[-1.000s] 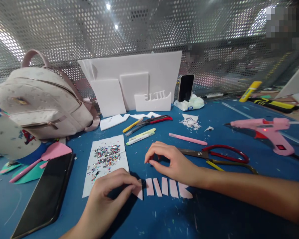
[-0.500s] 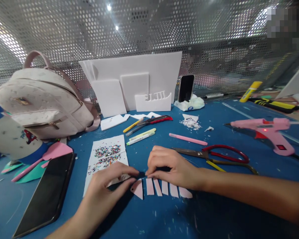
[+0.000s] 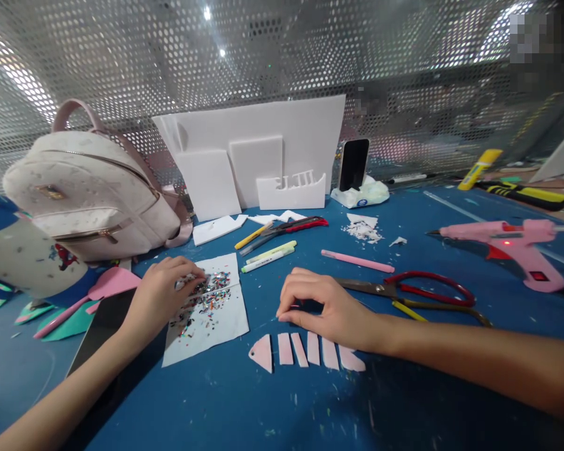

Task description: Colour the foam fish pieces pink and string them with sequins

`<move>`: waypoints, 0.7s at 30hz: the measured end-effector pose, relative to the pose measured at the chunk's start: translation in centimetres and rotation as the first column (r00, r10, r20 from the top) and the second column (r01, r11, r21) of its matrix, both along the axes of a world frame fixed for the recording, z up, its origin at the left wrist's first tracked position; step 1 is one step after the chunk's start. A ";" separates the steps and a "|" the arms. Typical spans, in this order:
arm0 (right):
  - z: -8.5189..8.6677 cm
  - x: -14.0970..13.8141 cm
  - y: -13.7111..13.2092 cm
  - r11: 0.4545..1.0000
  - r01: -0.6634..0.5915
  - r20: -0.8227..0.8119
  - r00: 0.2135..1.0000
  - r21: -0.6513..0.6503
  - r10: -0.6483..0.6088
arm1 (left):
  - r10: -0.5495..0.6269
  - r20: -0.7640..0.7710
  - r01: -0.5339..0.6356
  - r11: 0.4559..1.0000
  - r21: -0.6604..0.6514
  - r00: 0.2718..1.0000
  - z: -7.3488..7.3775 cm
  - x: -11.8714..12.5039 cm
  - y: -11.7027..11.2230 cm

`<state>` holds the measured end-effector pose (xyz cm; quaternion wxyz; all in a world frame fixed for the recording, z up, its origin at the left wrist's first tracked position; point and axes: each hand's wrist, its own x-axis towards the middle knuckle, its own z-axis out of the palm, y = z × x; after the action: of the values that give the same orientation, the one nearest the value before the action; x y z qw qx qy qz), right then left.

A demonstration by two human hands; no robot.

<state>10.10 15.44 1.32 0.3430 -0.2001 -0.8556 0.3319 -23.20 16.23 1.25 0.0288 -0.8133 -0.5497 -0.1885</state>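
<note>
My left hand (image 3: 162, 294) rests on the left edge of a white sheet (image 3: 211, 322) strewn with coloured glitter (image 3: 207, 289), its fingers curled and pinched in the glitter. My right hand (image 3: 326, 307) hovers just above a row of several pale pink cut strips (image 3: 305, 351) on the blue table (image 3: 282, 407). Its fingers are curled with thumb and forefinger pinched together; what they hold is too small to make out. The leftmost strip (image 3: 262, 352) is rounded and pointed.
Red-handled scissors (image 3: 413, 293) lie right of my right hand. A pink glue gun (image 3: 507, 247) is at the far right. Pens (image 3: 267, 255), a pink stick (image 3: 357, 262), white foam boards (image 3: 258, 156), a backpack (image 3: 94, 194) and a dark phone (image 3: 101, 329) surround the work.
My left hand left the leftmost pink strip and moved up and left onto the glitter sheet. My right hand stayed almost in place above the strips.
</note>
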 end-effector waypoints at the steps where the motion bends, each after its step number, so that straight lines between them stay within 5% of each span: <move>1: 0.0 0.0 0.0 1.000 -0.001 0.003 1.000 0.000 0.001 | -0.001 -0.014 0.001 1.000 -0.002 1.000 -0.1 0.0 0.2; 21: 0.1 0.0 0.0 1.000 -0.002 0.006 1.000 -0.001 0.002 | 0.019 -0.078 -0.020 1.000 -0.015 0.997 -0.4 -0.5 0.8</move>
<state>10.09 15.41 1.38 0.3402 -0.2006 -0.8565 0.3322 -23.69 17.05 0.85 0.0459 -0.8148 -0.5575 -0.1520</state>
